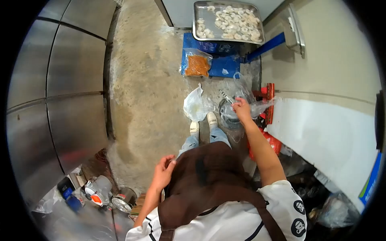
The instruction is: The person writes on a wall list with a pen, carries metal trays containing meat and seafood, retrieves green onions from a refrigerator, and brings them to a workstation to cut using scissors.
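Observation:
My right hand point(241, 109) is closed on a thin black-and-white patterned stick-like object point(226, 97), whose exact kind I cannot make out. It is above a round bin point(230, 119) lined with clear plastic film. My left hand point(163, 172) hangs beside the brown apron point(205, 172), fingers loosely bent and apart, with nothing visible in it. On the floor by my shoes lies a crumpled translucent plastic bag point(194, 103). Farther forward, a clear bag of orange contents point(197, 65) rests on a blue platform point(225, 66).
A metal tray point(196, 37) of peeled shrimp point(237, 24) sits on a blue crate. A blue post point(267, 46) rises at the right. Steel cabinets point(76, 56) line the left. Jugs and pots point(124, 199) stand behind at lower left; a red bag point(271, 142) lies at right.

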The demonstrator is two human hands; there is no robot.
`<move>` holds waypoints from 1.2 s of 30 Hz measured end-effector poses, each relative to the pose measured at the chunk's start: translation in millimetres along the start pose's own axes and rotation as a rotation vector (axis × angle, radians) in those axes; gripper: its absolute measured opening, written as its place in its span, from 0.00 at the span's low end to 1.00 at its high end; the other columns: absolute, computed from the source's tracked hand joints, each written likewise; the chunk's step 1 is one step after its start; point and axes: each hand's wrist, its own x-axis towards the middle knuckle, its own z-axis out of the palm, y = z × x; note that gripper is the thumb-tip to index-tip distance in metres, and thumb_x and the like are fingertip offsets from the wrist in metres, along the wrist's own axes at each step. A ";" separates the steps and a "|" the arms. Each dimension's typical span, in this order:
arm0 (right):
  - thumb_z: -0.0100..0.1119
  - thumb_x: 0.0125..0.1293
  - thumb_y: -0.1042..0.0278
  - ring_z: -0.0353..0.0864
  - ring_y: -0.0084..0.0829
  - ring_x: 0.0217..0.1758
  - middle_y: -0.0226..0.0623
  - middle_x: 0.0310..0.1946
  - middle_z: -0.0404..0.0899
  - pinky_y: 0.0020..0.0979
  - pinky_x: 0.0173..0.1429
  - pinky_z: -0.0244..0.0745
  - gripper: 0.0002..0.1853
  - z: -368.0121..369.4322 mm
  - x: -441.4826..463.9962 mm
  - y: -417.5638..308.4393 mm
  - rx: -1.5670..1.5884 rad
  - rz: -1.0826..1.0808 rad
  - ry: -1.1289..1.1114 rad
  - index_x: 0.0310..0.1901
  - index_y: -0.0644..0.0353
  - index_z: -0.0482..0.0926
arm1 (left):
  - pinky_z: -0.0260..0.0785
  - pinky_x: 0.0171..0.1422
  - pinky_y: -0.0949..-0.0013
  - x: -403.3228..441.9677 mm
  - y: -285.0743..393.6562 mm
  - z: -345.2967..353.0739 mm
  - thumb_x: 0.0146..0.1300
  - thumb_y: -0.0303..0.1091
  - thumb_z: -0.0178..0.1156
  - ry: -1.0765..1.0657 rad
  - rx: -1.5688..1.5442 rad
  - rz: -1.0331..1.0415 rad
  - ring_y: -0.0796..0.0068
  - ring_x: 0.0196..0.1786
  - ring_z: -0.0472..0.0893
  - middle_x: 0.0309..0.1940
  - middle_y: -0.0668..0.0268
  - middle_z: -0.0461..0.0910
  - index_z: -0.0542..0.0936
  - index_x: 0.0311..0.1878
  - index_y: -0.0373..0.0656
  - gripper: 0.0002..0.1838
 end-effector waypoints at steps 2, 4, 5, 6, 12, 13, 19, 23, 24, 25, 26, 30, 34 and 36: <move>0.60 0.52 0.73 0.77 0.25 0.29 0.37 0.30 0.80 0.26 0.37 0.71 0.23 19.7 33.5 11.5 -0.082 -0.010 -0.023 0.51 0.66 0.70 | 0.66 0.51 0.75 -2.0 -13.7 2.4 0.64 0.31 0.54 0.073 -0.030 -0.017 0.77 0.44 0.75 0.41 0.62 0.77 0.71 0.51 0.33 0.15; 0.60 0.53 0.77 0.76 0.24 0.28 0.37 0.29 0.80 0.24 0.33 0.70 0.23 43.1 78.2 29.0 -0.183 -0.083 -0.037 0.52 0.67 0.68 | 0.67 0.50 0.74 -2.8 -25.8 4.0 0.63 0.33 0.55 0.119 -0.030 -0.101 0.76 0.44 0.76 0.43 0.62 0.77 0.72 0.51 0.34 0.16; 0.60 0.53 0.77 0.76 0.24 0.28 0.37 0.29 0.80 0.24 0.33 0.70 0.23 53.0 98.0 26.5 -0.187 -0.093 -0.057 0.52 0.67 0.68 | 0.67 0.50 0.74 -2.6 -35.5 5.4 0.63 0.33 0.55 0.138 -0.044 -0.100 0.76 0.44 0.76 0.43 0.62 0.77 0.72 0.51 0.34 0.16; 0.60 0.52 0.77 0.77 0.25 0.29 0.37 0.30 0.80 0.26 0.35 0.71 0.22 63.0 115.0 20.6 -0.315 -0.180 -0.026 0.51 0.66 0.69 | 0.67 0.49 0.74 -2.7 -46.2 7.7 0.64 0.33 0.54 0.174 -0.029 -0.111 0.76 0.44 0.76 0.43 0.62 0.77 0.72 0.51 0.34 0.15; 0.62 0.50 0.74 0.80 0.30 0.32 0.37 0.30 0.82 0.29 0.40 0.72 0.20 112.8 216.4 14.6 -0.338 -0.321 0.041 0.48 0.61 0.74 | 0.66 0.51 0.75 -0.4 -75.7 37.6 0.63 0.29 0.55 0.287 -0.077 -0.277 0.77 0.44 0.76 0.42 0.62 0.77 0.72 0.50 0.34 0.14; 0.62 0.49 0.73 0.80 0.32 0.32 0.36 0.30 0.82 0.30 0.40 0.72 0.20 118.8 230.5 17.8 -0.315 -0.362 0.077 0.47 0.61 0.75 | 0.66 0.52 0.75 1.6 -79.7 42.9 0.63 0.29 0.55 0.285 -0.066 -0.293 0.77 0.44 0.76 0.42 0.62 0.77 0.72 0.50 0.34 0.14; 0.61 0.52 0.72 0.79 0.30 0.37 0.35 0.34 0.81 0.27 0.44 0.71 0.18 129.2 247.6 66.6 -0.134 -0.262 -0.036 0.47 0.60 0.75 | 0.65 0.52 0.74 11.1 -64.4 59.3 0.61 0.29 0.57 0.228 0.018 -0.352 0.75 0.45 0.75 0.44 0.61 0.77 0.73 0.51 0.37 0.15; 0.56 0.56 0.79 0.74 0.18 0.34 0.28 0.31 0.77 0.22 0.40 0.70 0.20 104.6 136.1 33.9 0.044 -0.238 -0.249 0.52 0.59 0.69 | 0.62 0.58 0.69 27.0 -26.3 55.9 0.58 0.27 0.59 0.188 -0.017 -0.267 0.67 0.54 0.71 0.51 0.54 0.72 0.66 0.57 0.37 0.24; 0.56 0.56 0.80 0.74 0.18 0.34 0.27 0.31 0.77 0.24 0.41 0.71 0.20 94.3 93.2 15.4 0.178 -0.214 -0.334 0.51 0.57 0.71 | 0.59 0.61 0.65 29.7 -1.5 57.0 0.55 0.26 0.60 0.308 0.373 0.005 0.61 0.58 0.67 0.53 0.52 0.69 0.65 0.58 0.37 0.27; 0.56 0.55 0.81 0.73 0.18 0.34 0.27 0.32 0.77 0.23 0.41 0.71 0.17 85.6 54.6 -5.3 0.090 -0.164 -0.357 0.48 0.57 0.73 | 0.56 0.64 0.61 32.1 19.6 57.2 0.52 0.24 0.61 0.422 0.746 0.308 0.55 0.62 0.64 0.56 0.49 0.66 0.64 0.59 0.37 0.30; 0.56 0.56 0.80 0.73 0.18 0.35 0.26 0.31 0.77 0.23 0.41 0.71 0.15 69.1 13.7 -29.9 0.089 -0.211 -0.448 0.47 0.58 0.74 | 0.56 0.64 0.61 34.7 37.6 56.1 0.52 0.24 0.61 0.364 0.763 0.377 0.55 0.62 0.64 0.56 0.49 0.66 0.64 0.59 0.37 0.30; 0.56 0.60 0.73 0.73 0.18 0.37 0.29 0.33 0.78 0.24 0.43 0.69 0.21 14.3 -115.0 -96.6 0.098 -0.222 -0.625 0.56 0.58 0.68 | 0.51 0.67 0.55 47.6 79.5 62.9 0.47 0.22 0.61 0.012 0.993 0.862 0.49 0.65 0.58 0.58 0.50 0.64 0.65 0.59 0.37 0.32; 0.56 0.62 0.71 0.74 0.19 0.40 0.32 0.36 0.79 0.26 0.46 0.69 0.24 -43.7 -210.3 -122.6 0.184 -0.233 -0.439 0.59 0.60 0.63 | 0.67 0.44 0.64 58.5 78.6 88.8 0.55 0.24 0.57 -0.469 0.789 0.883 0.62 0.37 0.75 0.34 0.56 0.76 0.74 0.43 0.33 0.11; 0.56 0.62 0.71 0.73 0.20 0.43 0.33 0.39 0.78 0.26 0.48 0.69 0.25 -71.3 -234.3 -115.6 0.328 -0.189 -0.295 0.60 0.59 0.63 | 0.66 0.38 0.72 55.8 92.7 122.7 0.61 0.26 0.55 -0.693 0.584 0.628 0.77 0.33 0.73 0.30 0.65 0.75 0.75 0.41 0.33 0.08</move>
